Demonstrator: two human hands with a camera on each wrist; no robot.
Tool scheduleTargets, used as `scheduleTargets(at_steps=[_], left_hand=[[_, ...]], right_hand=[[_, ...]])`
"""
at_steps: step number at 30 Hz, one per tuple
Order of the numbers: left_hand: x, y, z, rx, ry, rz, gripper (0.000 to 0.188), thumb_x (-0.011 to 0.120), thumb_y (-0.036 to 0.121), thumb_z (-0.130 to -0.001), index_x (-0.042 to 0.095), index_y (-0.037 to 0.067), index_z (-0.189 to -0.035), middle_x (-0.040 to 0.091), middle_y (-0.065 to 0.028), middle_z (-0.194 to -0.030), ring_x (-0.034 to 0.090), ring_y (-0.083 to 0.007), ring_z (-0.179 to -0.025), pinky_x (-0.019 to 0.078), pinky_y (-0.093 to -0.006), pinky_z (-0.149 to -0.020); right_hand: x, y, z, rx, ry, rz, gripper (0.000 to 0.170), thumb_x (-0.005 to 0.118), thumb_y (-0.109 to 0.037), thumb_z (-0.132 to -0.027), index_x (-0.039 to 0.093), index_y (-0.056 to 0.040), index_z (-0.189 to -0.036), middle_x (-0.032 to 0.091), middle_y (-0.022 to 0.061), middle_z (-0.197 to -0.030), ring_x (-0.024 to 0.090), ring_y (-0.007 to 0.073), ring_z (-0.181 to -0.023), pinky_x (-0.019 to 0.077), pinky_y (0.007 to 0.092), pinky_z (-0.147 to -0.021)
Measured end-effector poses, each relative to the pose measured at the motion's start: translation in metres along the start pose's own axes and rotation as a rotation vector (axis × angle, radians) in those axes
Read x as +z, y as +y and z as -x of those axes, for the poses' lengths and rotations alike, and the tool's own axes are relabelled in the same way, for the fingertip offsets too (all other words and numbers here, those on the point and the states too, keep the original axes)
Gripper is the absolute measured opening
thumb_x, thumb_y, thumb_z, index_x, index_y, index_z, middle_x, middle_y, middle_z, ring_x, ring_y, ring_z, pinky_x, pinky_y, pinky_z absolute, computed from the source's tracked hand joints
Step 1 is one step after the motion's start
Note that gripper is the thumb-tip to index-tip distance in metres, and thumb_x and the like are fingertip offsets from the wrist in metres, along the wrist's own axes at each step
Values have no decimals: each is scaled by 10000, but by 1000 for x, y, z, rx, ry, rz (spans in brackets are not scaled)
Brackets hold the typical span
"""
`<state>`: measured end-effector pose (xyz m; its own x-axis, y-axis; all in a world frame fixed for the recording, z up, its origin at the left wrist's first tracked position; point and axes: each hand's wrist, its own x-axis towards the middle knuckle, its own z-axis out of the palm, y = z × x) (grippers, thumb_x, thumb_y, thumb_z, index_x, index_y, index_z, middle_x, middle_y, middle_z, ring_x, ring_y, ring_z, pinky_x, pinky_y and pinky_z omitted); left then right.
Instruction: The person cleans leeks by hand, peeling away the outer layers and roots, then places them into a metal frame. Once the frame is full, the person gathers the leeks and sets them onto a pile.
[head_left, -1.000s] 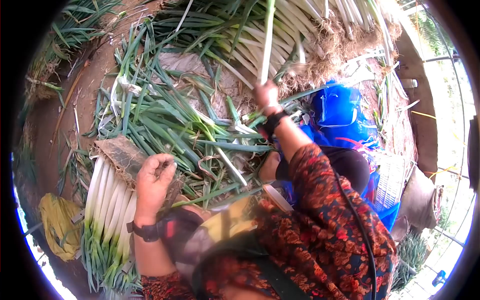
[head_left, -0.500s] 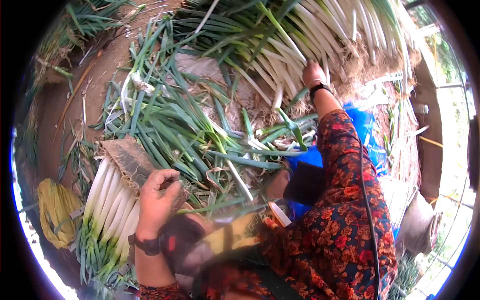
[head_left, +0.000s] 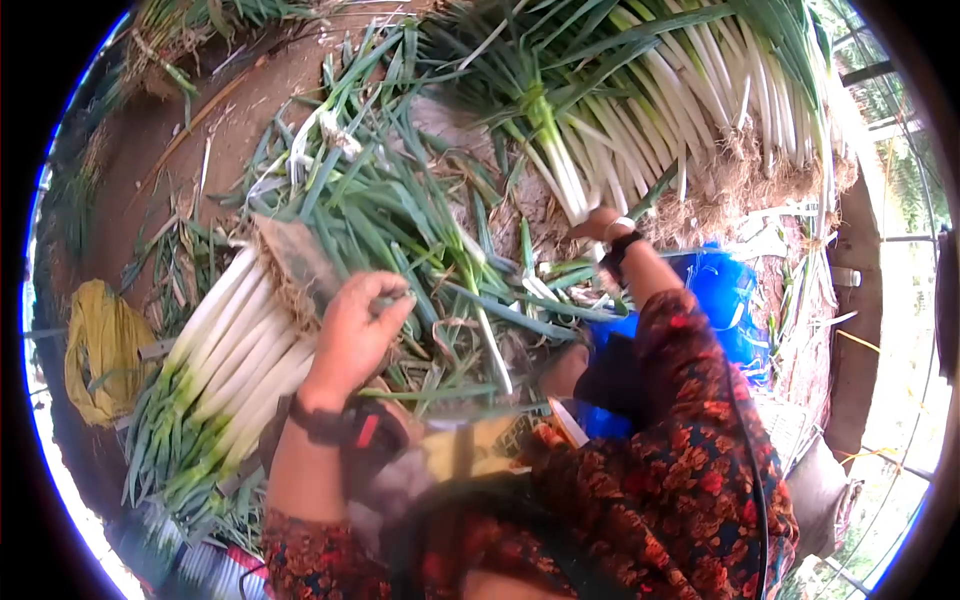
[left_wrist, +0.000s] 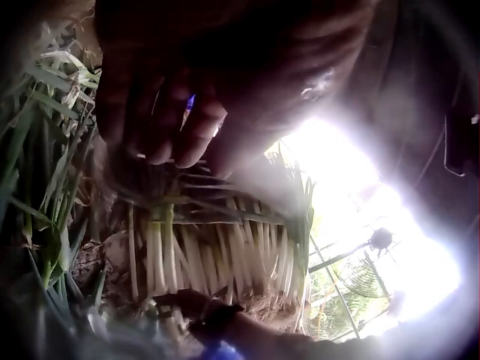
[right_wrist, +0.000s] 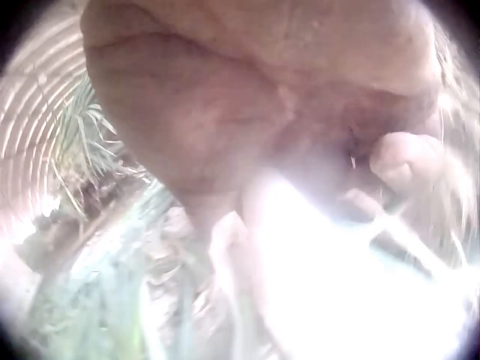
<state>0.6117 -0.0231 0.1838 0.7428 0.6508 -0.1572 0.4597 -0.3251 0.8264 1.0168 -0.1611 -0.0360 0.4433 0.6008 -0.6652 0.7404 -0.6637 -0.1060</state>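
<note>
My left hand [head_left: 362,330] is raised over the left-hand bunch of green onions [head_left: 235,350], with loosely bent fingers and nothing visible in its grasp. In the left wrist view, the fingers [left_wrist: 199,131] hang down, dark against the light. At the front edge of the large pile, my right hand [head_left: 605,226] stretches its fingers leftward, right at the white butt ends of several trimmed green onions [head_left: 562,170]. Green onions with hairy roots [head_left: 735,165] lie in a row to their right. The palm [right_wrist: 225,97] fills much of the right wrist view, which is washed out by glare.
Stripped green leaves [head_left: 390,210] cover the ground between both hands. A brown flat board [head_left: 298,255] touches the roots of the left bunch. A yellow bag [head_left: 105,350] lies far left, and blue plastic [head_left: 725,300] lies beside the right arm. A low concrete edge [head_left: 855,330] borders the right.
My right hand swung out to the pile with a green onion and let it go there, then dropped back to the butt ends. The left hand stays in place while the view shifts.
</note>
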Motion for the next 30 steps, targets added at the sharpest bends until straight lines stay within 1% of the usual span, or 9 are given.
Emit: scheduleTargets(at_steps=[4, 6, 11, 15, 20, 24, 28, 29, 30], left_hand=[[7, -12, -2, 75, 95, -67, 204, 672, 165, -852, 638, 23, -994, 612, -123, -978, 605, -244, -913, 490, -320, -771], [8, -17, -4, 80, 103, -30, 220, 659, 175, -866, 633, 5, -1004, 632, -124, -963, 617, -232, -892, 490, -316, -774], [13, -32, -16, -203, 28, 411, 290, 555, 264, -955, 630, 18, -1086, 657, -47, -1000, 600, -118, -884, 481, -270, -786], [13, -19, -14, -445, -122, 817, 631, 487, 547, -933, 529, -11, -1226, 655, -118, -1013, 634, -178, -852, 526, -328, -761], [7, -10, -18, -180, -360, 1610, 622, 482, 561, -921, 536, -10, -1160, 654, -212, -1027, 645, -321, -975, 504, -447, -902], [4, 5, -18, -69, -101, 1585, 257, 591, 223, -925, 502, 14, -1045, 641, -192, -984, 647, -272, -894, 549, -414, -797], [-10, -7, -17, 88, 96, 1535, 207, 612, 107, -896, 472, 47, -1036, 604, -125, -892, 590, -203, -726, 531, -366, -663], [-12, -10, -18, 80, 157, 1519, 201, 604, 97, -899, 459, 55, -1032, 593, -115, -879, 575, -193, -704, 520, -359, -633], [-15, -11, -18, 80, 221, 1503, 198, 596, 87, -901, 446, 63, -1029, 583, -105, -866, 561, -183, -681, 508, -351, -602]], right_hand=[[83, -83, 44, -55, 36, -658, 535, 695, -463, -768, 679, 25, -985, 686, 198, -973, 673, 319, -855, 526, 382, -782], [104, -124, 72, -55, -266, -1703, 365, 660, -300, -853, 645, 36, -994, 680, 142, -853, 672, 255, -726, 538, 350, -659], [25, -187, 183, -444, -506, -1856, 345, 476, -270, -991, 551, 19, -1162, 603, 32, -781, 576, 132, -611, 482, 248, -556], [-5, -205, 264, -617, -500, -1685, 418, 496, -331, -975, 527, 22, -1196, 570, 36, -696, 537, 120, -565, 447, 246, -528], [-8, -215, 328, -693, -713, -1646, 425, 557, -358, -940, 530, 4, -1160, 578, 57, -689, 558, 162, -550, 459, 277, -509], [2, -212, 336, -647, -644, -1542, 380, 575, -348, -931, 556, -19, -1121, 607, 68, -732, 603, 177, -603, 497, 290, -551], [21, -173, 329, -514, -625, -1392, 277, 640, -216, -889, 581, -27, -1082, 624, 85, -904, 610, 186, -791, 506, 342, -670], [26, -148, 309, -435, -677, -1188, 227, 639, -164, -872, 604, -25, -1048, 626, 95, -954, 601, 206, -822, 506, 362, -681], [29, -110, 279, -784, -519, -420, 274, 616, -200, -878, 606, -6, -1072, 640, 116, -976, 611, 247, -863, 502, 368, -751]])
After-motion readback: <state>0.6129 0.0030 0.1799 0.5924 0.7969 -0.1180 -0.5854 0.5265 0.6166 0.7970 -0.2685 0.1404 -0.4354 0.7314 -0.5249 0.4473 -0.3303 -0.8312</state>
